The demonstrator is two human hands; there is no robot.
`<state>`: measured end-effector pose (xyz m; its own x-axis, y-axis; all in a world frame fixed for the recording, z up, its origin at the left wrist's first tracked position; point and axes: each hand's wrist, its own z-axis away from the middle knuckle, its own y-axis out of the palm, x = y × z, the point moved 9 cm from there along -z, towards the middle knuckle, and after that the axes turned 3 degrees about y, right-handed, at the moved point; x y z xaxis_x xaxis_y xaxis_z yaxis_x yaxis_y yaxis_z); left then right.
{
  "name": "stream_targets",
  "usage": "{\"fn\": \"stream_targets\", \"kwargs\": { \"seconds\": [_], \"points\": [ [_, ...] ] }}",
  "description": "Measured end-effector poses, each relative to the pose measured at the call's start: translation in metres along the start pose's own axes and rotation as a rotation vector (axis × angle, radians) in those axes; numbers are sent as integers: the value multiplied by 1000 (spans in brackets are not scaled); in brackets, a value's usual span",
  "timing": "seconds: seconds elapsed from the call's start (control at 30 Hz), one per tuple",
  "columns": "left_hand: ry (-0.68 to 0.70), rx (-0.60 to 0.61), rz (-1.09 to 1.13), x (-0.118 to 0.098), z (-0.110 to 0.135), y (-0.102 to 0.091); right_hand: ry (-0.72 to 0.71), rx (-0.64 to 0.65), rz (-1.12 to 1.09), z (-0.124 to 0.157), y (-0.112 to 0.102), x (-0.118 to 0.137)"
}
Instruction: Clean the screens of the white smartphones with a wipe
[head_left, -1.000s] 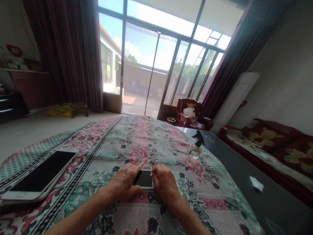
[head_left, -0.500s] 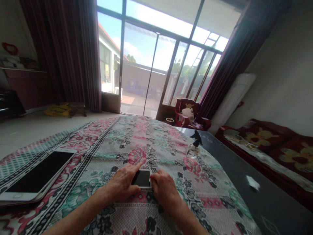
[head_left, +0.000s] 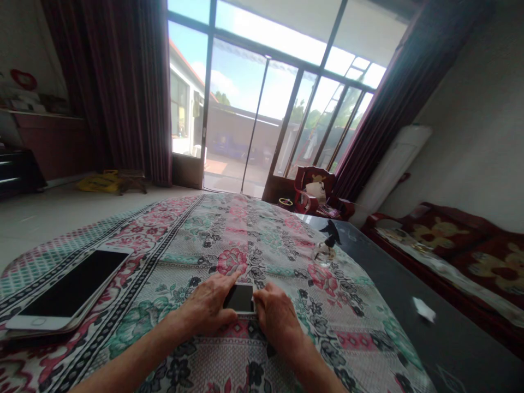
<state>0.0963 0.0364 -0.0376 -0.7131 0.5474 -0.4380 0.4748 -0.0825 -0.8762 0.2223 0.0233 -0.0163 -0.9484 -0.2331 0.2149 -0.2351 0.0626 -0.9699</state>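
A small dark-screened phone (head_left: 240, 298) lies flat on the flowered cloth (head_left: 262, 234) in front of me. My left hand (head_left: 208, 305) rests on its left side, forefinger stretched along the upper edge and thumb at the near edge. My right hand (head_left: 276, 315) is curled against the phone's right edge, fingers bent and pressed to it. The hands hide part of the phone.
A larger white phone (head_left: 67, 290) lies screen up at the cloth's left edge. A small glass piece with a dark bird shape (head_left: 327, 245) stands at the cloth's right edge on the dark glass tabletop (head_left: 409, 327), where a white scrap (head_left: 423, 309) lies. A red sofa (head_left: 458, 245) runs along the right.
My right hand has slid slightly left along the small phone's right edge and covers more of it. The left hand stays put. The view has shifted a little.
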Motion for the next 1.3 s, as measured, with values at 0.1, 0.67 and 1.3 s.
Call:
{"fn": "stream_targets", "kwargs": {
  "seconds": [0.1,0.67,1.3],
  "points": [
    [-9,1,1,-1,0,-1,-28,31,-16,17,2,0],
    [-15,37,-11,-4,-1,-4,10,-7,27,-34,0,-3],
    [22,-3,-15,-3,1,-3,-99,18,-249,26,-3,-4]
  ]
}}
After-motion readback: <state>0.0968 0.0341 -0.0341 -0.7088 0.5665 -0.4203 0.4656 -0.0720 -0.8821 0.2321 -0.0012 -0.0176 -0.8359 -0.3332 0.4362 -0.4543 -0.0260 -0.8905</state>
